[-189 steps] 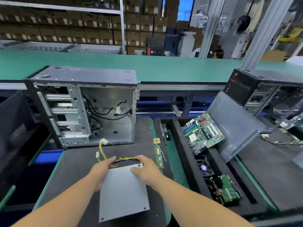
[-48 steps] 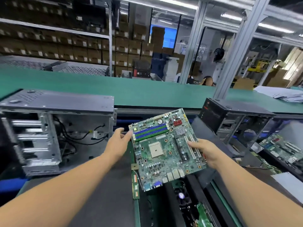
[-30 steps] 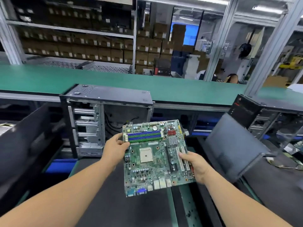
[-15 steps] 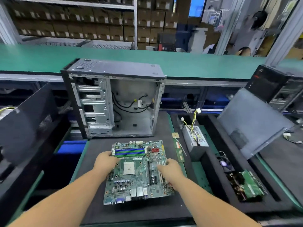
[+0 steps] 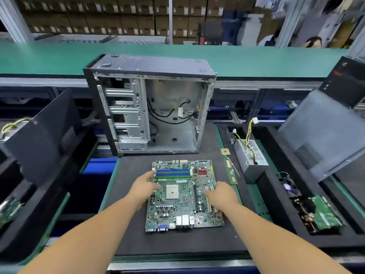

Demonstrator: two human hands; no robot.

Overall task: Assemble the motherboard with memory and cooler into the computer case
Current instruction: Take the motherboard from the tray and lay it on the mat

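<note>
here the motherboard (image 5: 184, 196) lies flat on the dark surface (image 5: 130, 240) at lower centre of the frame, just in front of the open computer case (image 5: 152, 103), which stands upright at upper centre with its side off and loose cables inside. the left hand (image 5: 145, 187) rests on the board's left edge, fingers loosely extended beside the blue and green memory slots (image 5: 173, 173). the right hand (image 5: 222, 194) lies on the board's right side over the expansion slots, fingers relaxed; neither hand curls round anything. right of the board, a memory stick (image 5: 231, 175) lies on the green strip, and a power supply (image 5: 249, 157) with yellow wires sits in a black tray. further lower right, a cooler fan (image 5: 287, 187) sits in that tray.
</note>
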